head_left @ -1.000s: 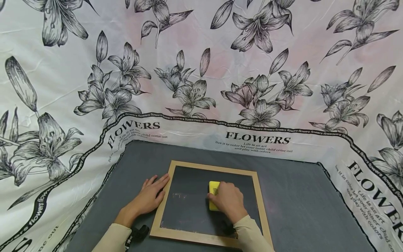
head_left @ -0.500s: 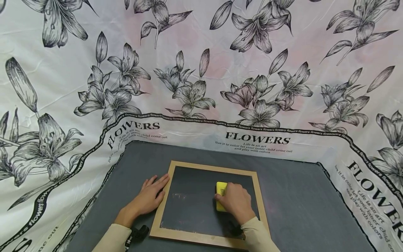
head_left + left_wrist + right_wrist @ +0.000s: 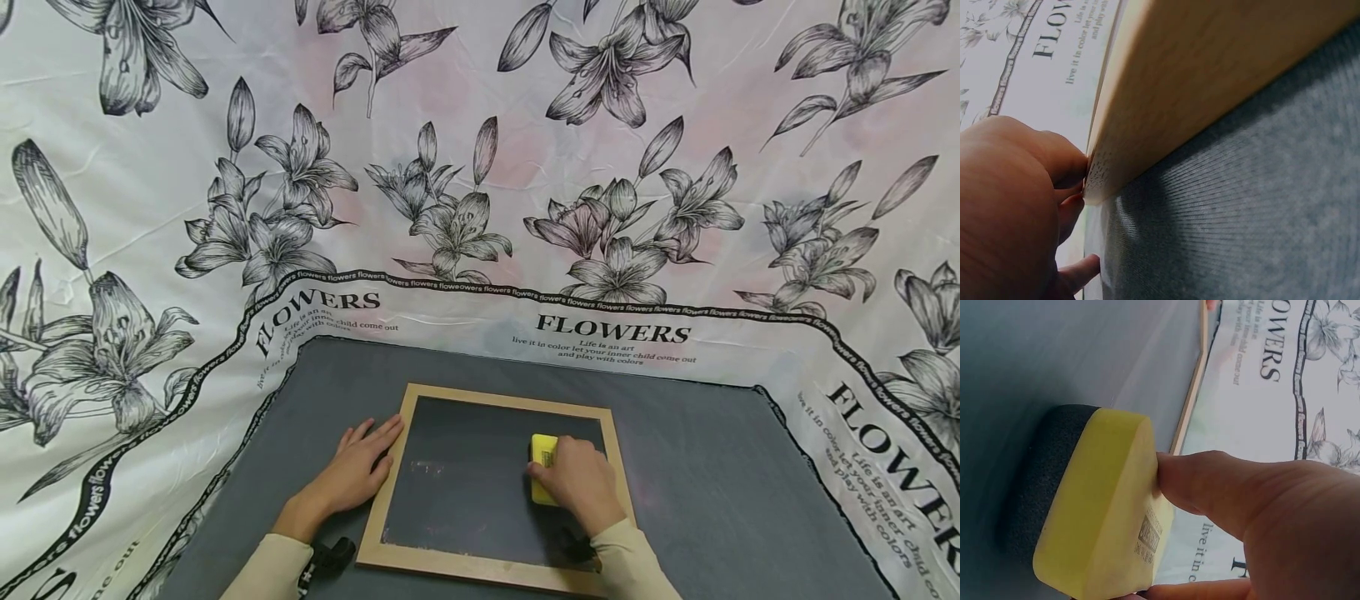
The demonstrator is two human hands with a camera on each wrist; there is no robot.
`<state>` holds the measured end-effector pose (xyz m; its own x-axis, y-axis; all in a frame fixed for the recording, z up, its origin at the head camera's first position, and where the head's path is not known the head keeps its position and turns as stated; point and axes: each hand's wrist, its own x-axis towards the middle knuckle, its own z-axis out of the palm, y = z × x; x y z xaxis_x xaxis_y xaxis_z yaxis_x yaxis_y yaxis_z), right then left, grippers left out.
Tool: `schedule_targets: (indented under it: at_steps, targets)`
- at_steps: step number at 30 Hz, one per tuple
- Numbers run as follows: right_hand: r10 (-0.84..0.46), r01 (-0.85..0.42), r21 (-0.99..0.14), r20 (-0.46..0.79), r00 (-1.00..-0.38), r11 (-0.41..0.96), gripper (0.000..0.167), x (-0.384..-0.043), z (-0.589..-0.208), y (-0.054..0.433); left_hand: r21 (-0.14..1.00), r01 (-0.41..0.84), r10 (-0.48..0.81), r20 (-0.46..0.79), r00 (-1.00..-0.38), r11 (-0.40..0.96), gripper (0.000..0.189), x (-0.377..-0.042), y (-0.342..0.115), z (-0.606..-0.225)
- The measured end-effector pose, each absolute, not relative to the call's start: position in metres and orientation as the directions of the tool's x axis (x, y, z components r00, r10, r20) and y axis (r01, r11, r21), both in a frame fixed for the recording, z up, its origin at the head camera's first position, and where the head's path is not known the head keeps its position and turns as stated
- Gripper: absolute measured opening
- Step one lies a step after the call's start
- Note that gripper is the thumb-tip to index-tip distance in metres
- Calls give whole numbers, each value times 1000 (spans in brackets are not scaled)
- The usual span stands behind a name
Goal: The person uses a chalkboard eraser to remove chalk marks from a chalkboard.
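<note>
A: Compared with half a second ago, we've got the eraser [image 3: 544, 452] shifted right, farther from the left fingers, with the right hand [image 3: 588, 479] riding along. Left hand [image 3: 348, 471] looks parked in the same spot.

B: Yep. Where do we have the eraser now, and how's the grip?

A: Right half of the chalkboard [image 3: 472, 467], its yellow body poking out left of the right fingers. We see the right hand pinching it, thumb pressed on the printed yellow face. The other fingers are mostly hidden, so we can't tell how they're spaced. The black felt [image 3: 1041, 481] faces down to the board.

B: And the left fingers?

A: Pretty straight, a couple lying close together and the rest fanned a little, tips touching the left side of the wooden frame [image 3: 465, 566]. We've also got faint pale smudges [image 3: 426, 469] on the board, between the two hands but nearer the left fingers.

B: Further out?

A: Grey tabletop [image 3: 712, 467] under it all, reaching past the fingers of both hands, then white flower-print cloth [image 3: 450, 83] standing up beyond the fingertips. Cream sleeves [image 3: 270, 567] behind both hands.
</note>
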<state>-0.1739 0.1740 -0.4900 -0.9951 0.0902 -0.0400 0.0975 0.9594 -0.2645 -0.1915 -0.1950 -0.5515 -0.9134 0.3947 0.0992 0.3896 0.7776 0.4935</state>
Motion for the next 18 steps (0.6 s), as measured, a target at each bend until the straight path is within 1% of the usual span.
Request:
schedule_targets:
  at_steps: [7, 14, 18]
  targets:
    - [67, 63, -258, 6, -998, 964, 48, -171, -490, 187, 493, 387, 391, 100, -915, 779, 60, -191, -195, -551]
    - [112, 121, -268, -48, -993, 956, 48, -170, -488, 196, 491, 387, 393, 96, -915, 781, 60, -191, -194, -551]
    - [120, 130, -259, -56, -991, 957, 48, -171, -489, 201, 490, 392, 396, 102, -913, 778, 59, -191, -194, -551]
